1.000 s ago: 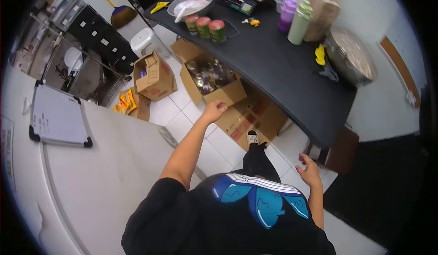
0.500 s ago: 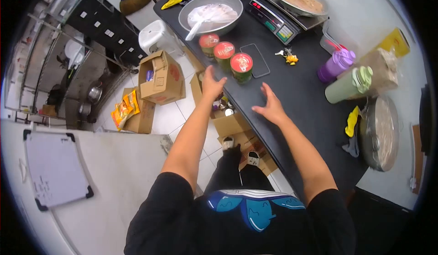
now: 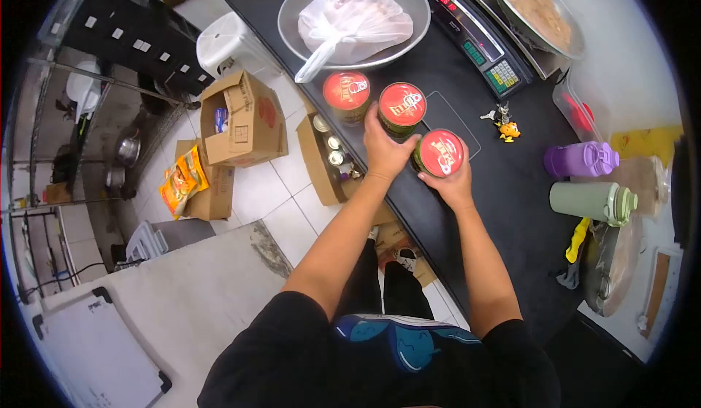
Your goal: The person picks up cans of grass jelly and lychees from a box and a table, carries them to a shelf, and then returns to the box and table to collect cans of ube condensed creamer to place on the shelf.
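Note:
Three cans with red lids stand near the left edge of the black table (image 3: 511, 225). My left hand (image 3: 387, 147) is wrapped round the lower side of the middle can (image 3: 402, 105). The right can (image 3: 440, 152) is in my right hand (image 3: 450, 183), with the fingers round its near and right sides; its lid tilts a little toward the camera. Untouched, the left can (image 3: 346, 91) stands beside the middle one. Behind the two held cans lies a thin rectangular outline (image 3: 467, 127).
A metal bowl (image 3: 286, 14) with a white plastic bag, a digital scale (image 3: 482, 43) bearing a bowl of pale food, and keys (image 3: 504, 125) are on the table. Purple (image 3: 580, 160) and green (image 3: 591, 202) bottles lie right. Open cardboard boxes (image 3: 252, 123) stand on the floor.
My hands were apart and empty; they have moved forward and closed on the middle and right cans. The right can has shifted away from the others. The view has moved closer to the table.

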{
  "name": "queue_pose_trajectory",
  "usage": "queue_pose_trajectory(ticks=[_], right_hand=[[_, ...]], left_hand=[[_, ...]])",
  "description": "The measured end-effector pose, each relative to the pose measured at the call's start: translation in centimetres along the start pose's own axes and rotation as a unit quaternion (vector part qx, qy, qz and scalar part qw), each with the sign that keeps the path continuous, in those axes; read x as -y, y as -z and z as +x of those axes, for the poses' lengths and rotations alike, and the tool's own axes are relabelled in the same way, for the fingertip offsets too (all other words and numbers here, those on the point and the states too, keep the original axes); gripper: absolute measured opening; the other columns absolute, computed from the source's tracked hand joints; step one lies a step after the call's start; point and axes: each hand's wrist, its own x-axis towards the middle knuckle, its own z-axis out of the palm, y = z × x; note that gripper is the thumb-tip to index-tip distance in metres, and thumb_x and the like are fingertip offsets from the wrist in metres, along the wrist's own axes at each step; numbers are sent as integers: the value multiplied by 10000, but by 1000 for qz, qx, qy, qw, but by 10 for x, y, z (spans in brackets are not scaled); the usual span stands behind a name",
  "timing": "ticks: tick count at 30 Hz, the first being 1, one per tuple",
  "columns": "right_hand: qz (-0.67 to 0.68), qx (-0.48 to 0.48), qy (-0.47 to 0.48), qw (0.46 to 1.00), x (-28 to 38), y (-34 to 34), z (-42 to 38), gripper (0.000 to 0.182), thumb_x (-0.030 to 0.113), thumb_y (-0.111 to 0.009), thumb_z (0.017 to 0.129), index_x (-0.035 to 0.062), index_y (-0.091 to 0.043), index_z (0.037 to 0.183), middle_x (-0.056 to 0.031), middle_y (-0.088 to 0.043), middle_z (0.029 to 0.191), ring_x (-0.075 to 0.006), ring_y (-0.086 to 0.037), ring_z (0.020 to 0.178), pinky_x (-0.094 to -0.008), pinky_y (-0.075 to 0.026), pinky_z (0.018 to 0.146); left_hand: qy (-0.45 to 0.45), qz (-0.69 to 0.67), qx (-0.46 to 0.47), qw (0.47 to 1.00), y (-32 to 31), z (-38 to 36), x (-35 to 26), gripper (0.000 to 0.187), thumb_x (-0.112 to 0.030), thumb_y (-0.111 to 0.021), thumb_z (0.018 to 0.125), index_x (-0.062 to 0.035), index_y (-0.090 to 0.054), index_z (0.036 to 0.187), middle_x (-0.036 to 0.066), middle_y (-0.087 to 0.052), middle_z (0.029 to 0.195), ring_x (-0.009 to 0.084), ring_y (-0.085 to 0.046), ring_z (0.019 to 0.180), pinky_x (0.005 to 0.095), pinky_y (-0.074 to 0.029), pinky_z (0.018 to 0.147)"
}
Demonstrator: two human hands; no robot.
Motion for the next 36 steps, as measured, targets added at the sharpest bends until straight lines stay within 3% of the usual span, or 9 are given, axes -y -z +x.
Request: queue_pose_trajectory(ticks=[7,11,13,19,21,22,25,29,36], right_hand=[[2,78,-26,997,17,16,-49,987,137,-896,465,48,-375,1299,-127,-502,1286,-221,-518,1157,-348,-411,1000],[3,119,-21,993,15,23,-47,1006,132,-900,452,45,-370,1303,-127,-489,1308,-218,-512,1166,-346,-402,1009],[27,163,-34,986,21,27,-31,996,125,-898,448,52,-386,1299,-124,-493,1303,-227,-511,1173,-342,-404,1006],[33,339,-9,940,25,1,54,970,146,-891,381,65,-480,1256,-163,-402,1402,-274,-358,1331,-377,-309,1080],[-12,409,39,911,25,-12,88,1027,188,-914,366,93,-468,1286,-168,-254,1479,-286,-303,1359,-385,-278,1095],[-36,445,59,893,25,-19,103,1056,209,-925,358,106,-461,1301,-171,-180,1518,-293,-276,1374,-389,-263,1103],[-45,484,114,866,23,-39,133,1074,254,-931,346,124,-460,1303,-193,-112,1532,-313,-189,1405,-408,-221,1117],[-2,501,162,850,9,-62,151,1082,245,-908,311,128,-476,1297,-209,-116,1526,-333,-140,1418,-423,-211,1133],[89,463,175,864,12,-81,112,1136,309,-919,268,66,-474,1284,-197,-179,1494,-298,-239,1380,-416,-270,1108]], left_hand=[[-19,-18,30,999,-10,31,-3,1036,-221,-894,487,28,-335,1322,194,-518,1233,334,-528,1131,372,-418,981],[-8,-111,185,976,48,6,21,1016,-276,-896,425,-15,-421,1285,145,-536,1154,325,-530,1095,392,-421,961],[77,-190,260,944,103,-16,33,1045,-326,-900,402,-18,-433,1285,159,-501,1225,308,-485,1180,394,-381,1014],[-30,-63,371,926,187,34,49,990,-331,-891,372,-43,-518,1242,213,-227,1472,334,-264,1370,422,-244,1102],[-40,-81,381,920,186,57,64,969,-339,-886,359,-43,-546,1217,231,-190,1481,337,-274,1366,396,-242,1102],[-37,-116,410,904,186,70,70,1012,-305,-888,370,-44,-507,1271,210,-89,1533,305,-150,1420,417,-209,1119],[79,-293,445,843,171,94,67,1051,-297,-892,369,-24,-482,1297,202,-58,1541,287,-105,1431,408,-200,1122],[-17,-290,506,812,154,112,102,1068,-352,-890,386,7,-467,1299,214,-156,1518,256,12,1436,401,-124,1138],[47,-416,390,820,163,67,98,1243,-333,-938,373,42,-323,1386,152,-323,1446,221,-406,1266,371,-327,1060]])
